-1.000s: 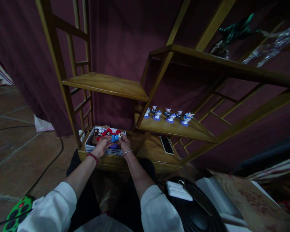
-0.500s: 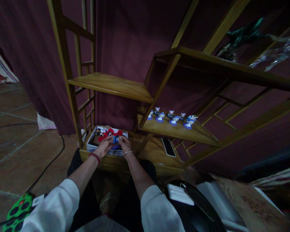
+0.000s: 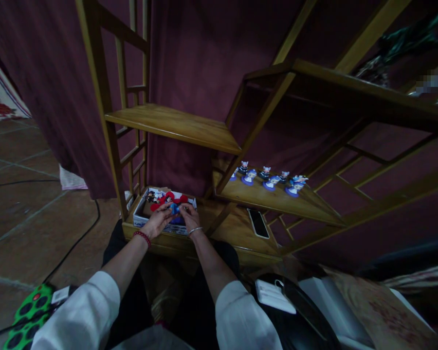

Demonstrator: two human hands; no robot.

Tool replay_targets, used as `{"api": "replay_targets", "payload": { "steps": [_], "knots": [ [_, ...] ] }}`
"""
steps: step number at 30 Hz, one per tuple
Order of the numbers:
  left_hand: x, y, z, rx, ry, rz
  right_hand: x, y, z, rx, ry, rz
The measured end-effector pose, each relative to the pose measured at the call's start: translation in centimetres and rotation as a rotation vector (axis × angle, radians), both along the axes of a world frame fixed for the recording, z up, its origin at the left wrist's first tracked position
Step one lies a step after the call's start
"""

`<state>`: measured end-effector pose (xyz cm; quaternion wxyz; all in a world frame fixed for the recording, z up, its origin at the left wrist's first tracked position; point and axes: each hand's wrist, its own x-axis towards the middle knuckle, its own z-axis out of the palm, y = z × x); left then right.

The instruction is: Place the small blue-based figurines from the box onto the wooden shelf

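Observation:
Between the fingertips of both hands is a small blue figurine [image 3: 174,208], partly covered by the fingers. My left hand [image 3: 158,221], with a red bead bracelet at the wrist, pinches it from the left. My right hand [image 3: 190,217], with a pale bracelet, closes on it from the right. Both hands are over the front of an open white box [image 3: 141,221] with a blue pattern. Inside the box lie red pieces [image 3: 155,206] and several small dark-haired figurines [image 3: 153,196]. A purple-blue part shows just below the held figurine; I cannot tell what it belongs to.
The box stands on the bottom board of a wooden shelf unit [image 3: 175,124]. Several figurines on purple bases [image 3: 270,183] stand on the shelf to the right. Below them lies a phone [image 3: 258,223]. A white device [image 3: 275,295] rests on a black seat, and a green power strip [image 3: 31,313] is on the floor.
The view has shifted slightly, so the shelves sit a little further right. Both hands keep hold of the blue figurine in nearly the same place over the box.

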<state>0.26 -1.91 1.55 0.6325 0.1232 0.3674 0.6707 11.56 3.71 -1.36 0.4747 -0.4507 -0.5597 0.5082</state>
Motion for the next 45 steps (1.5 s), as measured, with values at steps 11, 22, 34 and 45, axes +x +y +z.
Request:
{"api": "replay_targets", "payload": {
  "steps": [11, 22, 34, 45],
  "knots": [
    [-0.1, 0.1, 0.1, -0.027, -0.019, 0.015, -0.6, 0.8, -1.1, -0.083, 0.197, -0.003],
    [-0.3, 0.3, 0.0, -0.03, -0.024, -0.03, -0.6, 1.0, -1.0, -0.127, 0.227, 0.086],
    [-0.2, 2.2, 0.5, -0.15, 0.055, -0.076, -0.8, 2.4, -2.1, -0.154, 0.27, -0.085],
    [-0.9, 3.1, -0.8, -0.15, 0.011, -0.135, -0.6, 2.2, -1.1, -0.209, 0.318, -0.078]
  ]
}}
